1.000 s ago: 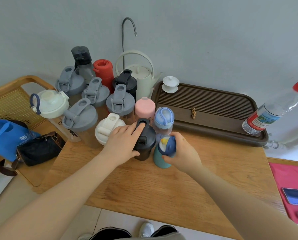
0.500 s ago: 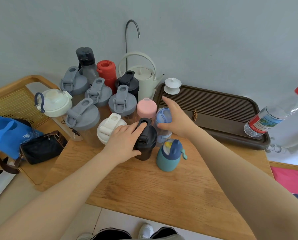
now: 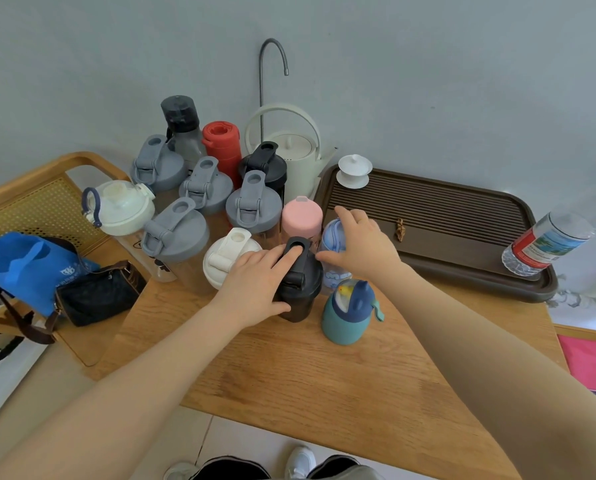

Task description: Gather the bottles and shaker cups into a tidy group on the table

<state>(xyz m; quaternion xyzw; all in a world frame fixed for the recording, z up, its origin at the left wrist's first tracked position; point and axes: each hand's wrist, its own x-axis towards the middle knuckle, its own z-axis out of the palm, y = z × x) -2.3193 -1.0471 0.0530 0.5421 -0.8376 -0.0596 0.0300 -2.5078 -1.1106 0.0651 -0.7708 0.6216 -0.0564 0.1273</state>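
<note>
My left hand (image 3: 255, 287) wrapped the matte black shaker (image 3: 298, 289); my right hand (image 3: 362, 245) cupped the pale blue bottle (image 3: 331, 244). A rounded teal flask (image 3: 346, 315) stood nearer on the grained wooden table (image 3: 289, 375).

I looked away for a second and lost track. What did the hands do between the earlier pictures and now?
The right hand let go of the teal bottle, left it standing on the table, and moved back to close over the light-blue bottle beside the pink one. The left hand stayed on the black shaker cup; the rest of the group did not move.
</note>
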